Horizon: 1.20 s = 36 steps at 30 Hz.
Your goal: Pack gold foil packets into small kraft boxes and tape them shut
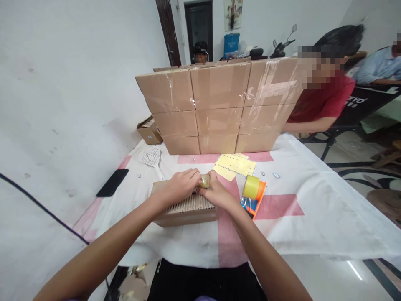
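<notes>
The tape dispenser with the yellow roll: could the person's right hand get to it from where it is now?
Probably yes. The tape dispenser lies on the table just beside the right hand with nothing between them, though that hand, with the left hand, currently grips a small gold item.

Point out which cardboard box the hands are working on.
The low open box at the table's near edge, under the left hand and right hand. The others stand stacked and taped in a wall behind.

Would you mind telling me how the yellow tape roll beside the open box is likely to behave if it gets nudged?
The yellow tape roll looks round and leans on an orange dispenser, so a nudge would probably set it rolling or tipping off. The white tablecloth beneath is soft and wrinkled, which should slow it. It seems light and hollow, so it likely shifts easily.
</notes>
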{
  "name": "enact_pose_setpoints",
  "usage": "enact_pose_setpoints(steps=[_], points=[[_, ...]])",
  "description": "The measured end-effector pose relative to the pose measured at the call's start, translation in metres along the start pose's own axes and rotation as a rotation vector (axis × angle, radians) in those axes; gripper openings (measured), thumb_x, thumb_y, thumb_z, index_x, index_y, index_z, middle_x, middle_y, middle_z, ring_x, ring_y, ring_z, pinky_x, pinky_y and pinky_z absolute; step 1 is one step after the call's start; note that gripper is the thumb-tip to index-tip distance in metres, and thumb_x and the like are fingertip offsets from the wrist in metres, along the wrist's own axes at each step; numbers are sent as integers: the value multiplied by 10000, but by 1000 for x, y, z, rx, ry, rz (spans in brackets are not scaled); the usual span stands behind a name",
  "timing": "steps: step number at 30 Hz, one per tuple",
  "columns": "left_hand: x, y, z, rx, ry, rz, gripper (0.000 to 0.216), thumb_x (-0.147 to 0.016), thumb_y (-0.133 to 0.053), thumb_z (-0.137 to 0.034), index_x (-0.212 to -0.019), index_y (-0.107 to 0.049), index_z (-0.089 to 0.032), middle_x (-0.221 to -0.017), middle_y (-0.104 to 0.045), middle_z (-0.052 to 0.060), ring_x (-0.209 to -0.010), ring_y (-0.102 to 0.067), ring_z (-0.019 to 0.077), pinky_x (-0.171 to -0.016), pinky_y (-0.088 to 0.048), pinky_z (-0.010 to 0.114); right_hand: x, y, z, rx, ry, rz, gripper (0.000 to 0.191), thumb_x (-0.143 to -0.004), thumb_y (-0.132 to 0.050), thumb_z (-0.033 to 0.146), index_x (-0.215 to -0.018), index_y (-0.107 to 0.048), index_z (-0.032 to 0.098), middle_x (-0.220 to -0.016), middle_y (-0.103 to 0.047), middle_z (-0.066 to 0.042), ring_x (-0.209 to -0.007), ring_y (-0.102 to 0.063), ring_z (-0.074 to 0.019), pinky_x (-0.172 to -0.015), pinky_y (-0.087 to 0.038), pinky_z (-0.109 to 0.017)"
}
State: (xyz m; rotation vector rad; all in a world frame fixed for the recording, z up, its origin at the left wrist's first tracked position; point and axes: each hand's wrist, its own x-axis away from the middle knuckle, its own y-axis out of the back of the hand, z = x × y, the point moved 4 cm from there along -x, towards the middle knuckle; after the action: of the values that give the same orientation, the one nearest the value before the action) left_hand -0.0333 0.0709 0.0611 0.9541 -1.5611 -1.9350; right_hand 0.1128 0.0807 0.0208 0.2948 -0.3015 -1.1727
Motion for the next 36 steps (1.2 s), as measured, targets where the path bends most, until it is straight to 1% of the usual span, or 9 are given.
enact_pose_setpoints(steps=[6, 10, 13, 18, 21, 24, 27, 30, 36], points=[[-1, 4, 2, 37, 48, -68, 261, -1034, -364, -239, -921, -588, -167, -898, -664, 64, -762, -604, 184, -618, -444, 289, 2, 0, 0, 6, 6, -29, 376, -794, -643, 368, -946, -314, 269, -903, -488, 20, -913, -559, -233, -741, -414, -320], [-1, 8, 3, 137, -44, -85, 264, -1039, -411, -284, -952, -638, -182, -929, -710, 54, -852, -657, 179, -749, -504, 305, 4, 0, -1, -38, 16, -7, 394, -779, -654, 365, -959, -317, 268, -928, -479, 18, -949, -548, -233, -777, -423, -324], [0, 13, 7, 160, -91, -41, 273, -1043, -415, -301, -979, -658, -194, -995, -733, 57, -933, -676, 192, -829, -510, 330, 4, 0, -1, -63, 11, 2, 421, -766, -672, 378, -964, -318, 265, -961, -485, 8, -987, -546, -240, -830, -434, -340], [0, 31, 9, 102, -184, 82, 339, -1028, -472, -366, -1331, -549, -234, -1151, -719, 75, -985, -675, 214, -840, -500, 341, 5, -3, -3, -126, 22, -9, 435, -775, -673, 414, -992, -328, 262, -1045, -518, -20, -1087, -538, -257, -899, -440, -363], [-2, 39, -2, -64, -318, 129, 233, -1016, -462, -282, -1155, -638, -221, -1085, -710, 74, -936, -658, 221, -811, -484, 359, 6, -4, -4, -152, 27, -16, 419, -770, -669, 377, -998, -336, 267, -1045, -516, -10, -1058, -548, -241, -891, -440, -356], [-6, 38, -15, -197, -323, 165, 120, -928, -528, -177, -968, -641, -170, -940, -699, 80, -837, -658, 239, -682, -469, 364, 8, -4, -3, -165, 18, -15, 393, -766, -646, 322, -1006, -338, 269, -1007, -502, 7, -1022, -551, -226, -879, -432, -346], [-10, 33, -23, -288, -325, 173, 92, -885, -542, -121, -934, -616, -144, -852, -691, 82, -713, -656, 243, -554, -412, 358, 11, -4, -1, -215, 7, 9, 390, -758, -628, 294, -1004, -327, 265, -955, -487, 23, -949, -552, -212, -828, -426, -332], [-11, 31, -22, -327, -381, 188, 109, -892, -522, -68, -888, -602, -141, -778, -683, 77, -625, -640, 220, -502, -350, 325, 12, -5, 2, -281, 21, 24, 393, -753, -618, 279, -996, -309, 263, -911, -474, 39, -877, -538, -192, -770, -414, -310], [-4, 34, -22, -428, -419, 163, 129, -893, -526, -48, -892, -604, -150, -801, -678, 76, -640, -639, 218, -465, -283, 308, 16, -7, 3, -254, 23, -10, 405, -722, -617, 264, -969, -296, 263, -896, -447, 41, -855, -507, -187, -742, -392, -304]])
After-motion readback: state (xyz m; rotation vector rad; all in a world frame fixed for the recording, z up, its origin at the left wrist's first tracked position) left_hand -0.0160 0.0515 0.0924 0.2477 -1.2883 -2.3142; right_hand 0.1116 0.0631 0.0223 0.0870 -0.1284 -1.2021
